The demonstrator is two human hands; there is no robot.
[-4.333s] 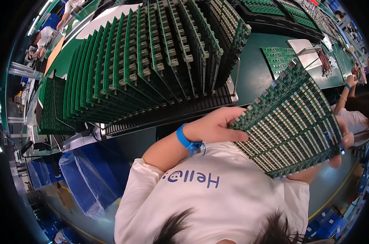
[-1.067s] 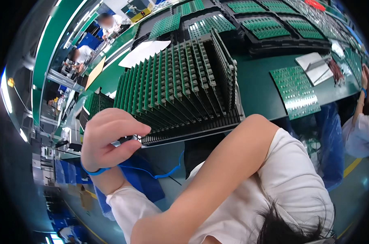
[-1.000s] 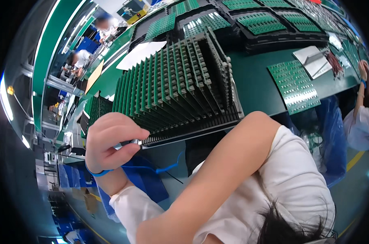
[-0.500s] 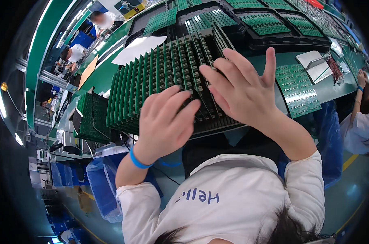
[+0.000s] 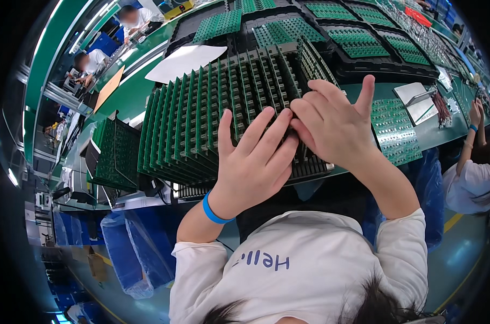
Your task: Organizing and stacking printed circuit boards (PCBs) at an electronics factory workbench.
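Green circuit boards [image 5: 188, 121] stand on edge in a row in a dark slotted rack [image 5: 313, 168] on the bench before me. My left hand [image 5: 256, 156] is over the rack's right part, its fingers spread and stretched, their tips at the board edges. Close beside it, my right hand [image 5: 337, 127] has its index finger and thumb bent together near my left fingertips, little finger raised. Whatever lies between those right fingertips is hidden. Behind them rises the rack's right end wall [image 5: 316, 65].
More boards [image 5: 112, 154] stand at the left. Black trays [image 5: 388, 69] of green boards fill the back. A flat board panel [image 5: 395, 132] lies at the right, by a white plate with a handle [image 5: 416, 101]. White paper [image 5: 184, 62] lies behind the rack. Other people sit nearby.
My left hand has moved right and its fingers have spread, meeting the right hand. My right hand has shifted slightly right and down, its index finger and thumb drawing together.
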